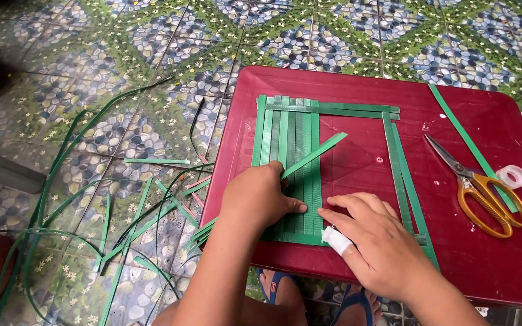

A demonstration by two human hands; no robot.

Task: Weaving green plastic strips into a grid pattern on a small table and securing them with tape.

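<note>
A patterned tile floor (152, 36) spread under everything, littered at the left with loose green strips (61, 199) and offcuts. On it stood a dark red table (490, 265), which bore a flat green mat (297, 139) of woven strips: a block of upright strips at its left, a band across the top, and two strips running down its right side, with bare table between.

The left hand (258, 196) lay on the lower part of the upright block, fingers curled down and closed over one end of a loose strip (315, 154), which slanted up and to the right across the weave. The right hand (379, 238) rested flat and open beside it, holding nothing, fingertips pressing the bottom edge of the mat; one finger wore a white bandage (336, 239).

Well to the right lay scissors (478, 190) with yellow handles, partly over another long strip (466, 142), and just beside the handles a small roll of clear tape (513, 176).
</note>
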